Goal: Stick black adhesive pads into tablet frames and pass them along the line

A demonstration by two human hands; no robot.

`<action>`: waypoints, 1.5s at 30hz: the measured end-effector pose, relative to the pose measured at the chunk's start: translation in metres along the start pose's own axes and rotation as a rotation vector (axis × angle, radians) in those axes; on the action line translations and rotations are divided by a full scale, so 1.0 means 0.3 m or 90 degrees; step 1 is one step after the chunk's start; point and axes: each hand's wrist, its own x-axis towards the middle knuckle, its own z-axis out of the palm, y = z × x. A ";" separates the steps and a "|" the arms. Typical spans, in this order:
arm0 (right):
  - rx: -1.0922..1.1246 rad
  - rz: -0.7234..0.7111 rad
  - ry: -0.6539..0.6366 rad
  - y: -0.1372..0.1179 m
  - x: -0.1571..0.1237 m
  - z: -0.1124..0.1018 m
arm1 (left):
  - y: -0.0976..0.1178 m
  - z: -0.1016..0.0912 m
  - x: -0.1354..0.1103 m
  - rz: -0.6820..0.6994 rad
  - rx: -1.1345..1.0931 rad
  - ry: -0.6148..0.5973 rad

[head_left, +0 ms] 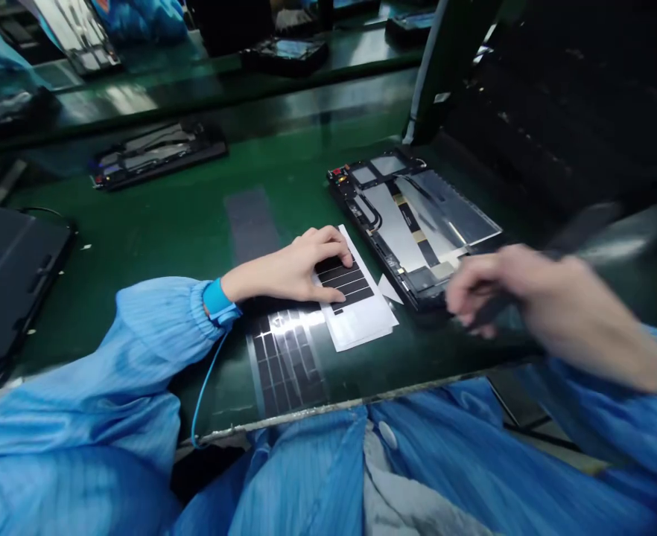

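Observation:
My left hand [292, 268] lies on a white backing sheet [362, 313] that carries several black adhesive strips [346, 281]; its fingers are curled down onto the strips. My right hand [507, 286] is smeared by motion, fingers bunched at the near edge of an opened tablet [412, 223] with its back cover off. A dark, thin object seems to sit in that hand, but I cannot make it out. A blue wrist strap [217, 301] with a cord circles my left wrist.
A second sheet of dark strips [287, 365] lies by the table's front edge [334, 408]. Another opened tablet [155, 152] rests far left, more devices on the rear belt [287, 53]. A dark tray [10, 275] sits at left, a black stand [445, 67] at right.

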 end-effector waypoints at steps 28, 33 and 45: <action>0.032 -0.239 0.224 0.033 0.307 0.051 | 0.016 0.024 0.061 0.022 -0.048 0.250; 0.052 -0.229 0.210 0.068 0.338 0.088 | -0.005 0.078 0.107 0.039 -0.101 0.401; -0.027 -0.222 0.174 0.043 0.329 0.084 | -0.006 0.082 0.097 0.010 -0.140 0.370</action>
